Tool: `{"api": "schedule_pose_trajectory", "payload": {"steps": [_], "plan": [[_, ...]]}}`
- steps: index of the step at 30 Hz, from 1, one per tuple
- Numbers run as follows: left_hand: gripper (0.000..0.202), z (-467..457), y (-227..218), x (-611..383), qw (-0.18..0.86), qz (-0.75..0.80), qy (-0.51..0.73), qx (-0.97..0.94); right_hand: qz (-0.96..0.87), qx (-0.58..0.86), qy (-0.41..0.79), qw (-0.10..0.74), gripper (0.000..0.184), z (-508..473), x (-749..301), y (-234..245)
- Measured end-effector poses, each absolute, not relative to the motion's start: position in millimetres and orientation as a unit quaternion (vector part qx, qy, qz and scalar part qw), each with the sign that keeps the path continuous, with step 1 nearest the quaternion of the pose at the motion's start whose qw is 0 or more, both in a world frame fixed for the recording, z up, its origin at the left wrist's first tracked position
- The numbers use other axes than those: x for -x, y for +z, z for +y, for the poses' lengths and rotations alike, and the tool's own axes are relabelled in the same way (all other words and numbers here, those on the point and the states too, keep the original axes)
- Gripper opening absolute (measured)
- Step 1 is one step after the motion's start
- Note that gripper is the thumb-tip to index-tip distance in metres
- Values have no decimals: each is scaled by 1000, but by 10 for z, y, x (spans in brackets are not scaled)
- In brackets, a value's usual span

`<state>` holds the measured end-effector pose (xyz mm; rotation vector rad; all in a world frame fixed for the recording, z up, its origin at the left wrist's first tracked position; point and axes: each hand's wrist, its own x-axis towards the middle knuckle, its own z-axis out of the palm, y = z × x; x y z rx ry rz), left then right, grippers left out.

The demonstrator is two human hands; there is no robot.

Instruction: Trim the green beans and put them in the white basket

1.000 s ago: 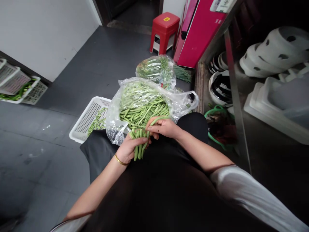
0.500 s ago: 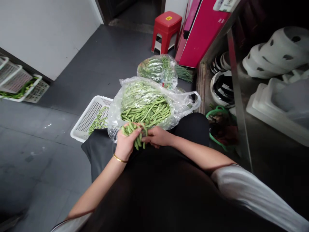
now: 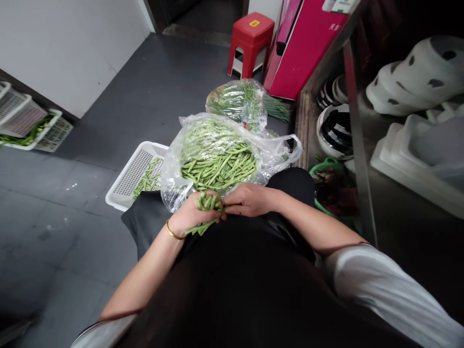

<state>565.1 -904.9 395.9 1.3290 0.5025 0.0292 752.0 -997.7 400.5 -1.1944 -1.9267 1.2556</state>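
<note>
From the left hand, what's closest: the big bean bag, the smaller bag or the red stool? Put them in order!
From the left hand, which grips a bean bunch:
1. big bean bag, right in front.
2. smaller bag, behind it.
3. red stool, far back.

Back-of-house food prep area, most likely a commercial kitchen.

- Right of frame: stainless steel rack (image 3: 357, 145). Its shelves hold stacked white perforated colanders (image 3: 416, 72) and white plastic tubs (image 3: 416, 154). Lower down, stacked black-and-white striped bowls (image 3: 333, 130).
- Centre: produce in bulk. A clear plastic bag of green beans (image 3: 217, 154), with a second bag of greens (image 3: 235, 99) behind it.
- Left of the bean bag, on the floor: a white perforated basket (image 3: 136, 174) with a few beans in it. More such baskets (image 3: 29, 125) at the far left, against the wall.
- Grey tiled floor (image 3: 72, 203), plain white wall.
- Top centre: red plastic stool (image 3: 250, 41) beside a magenta cabinet (image 3: 304, 48).
</note>
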Motion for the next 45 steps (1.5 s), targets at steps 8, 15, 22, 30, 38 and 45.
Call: {"api": "schedule_pose_trajectory", "payload": {"steps": [8,15,22,30,38,45], "plan": [[19,-9059,4297,-5455,468,185,240,-830,-300,332,664,599,33,-9997,-7052,3881],[34,-7560,3994,-5008,338,415,384,-752,-519,736,290,325,27,-9740,-7892,3978],[77,-7265,3862,-4897,257,496,337,-757,-724,670,150,-60,23,-9595,-7520,3601],[32,-9014,4012,-5599,730,271,62,-625,-683,688,53,240,20,-9725,-7587,3926],[21,-9147,3799,-5963,861,309,200,-351,-646,620,56,441,20,-10283,-7301,3922],[20,-9158,3763,-5883,868,331,184,-322,-647,676,115,334,26,-10283,-7225,3599]]}}
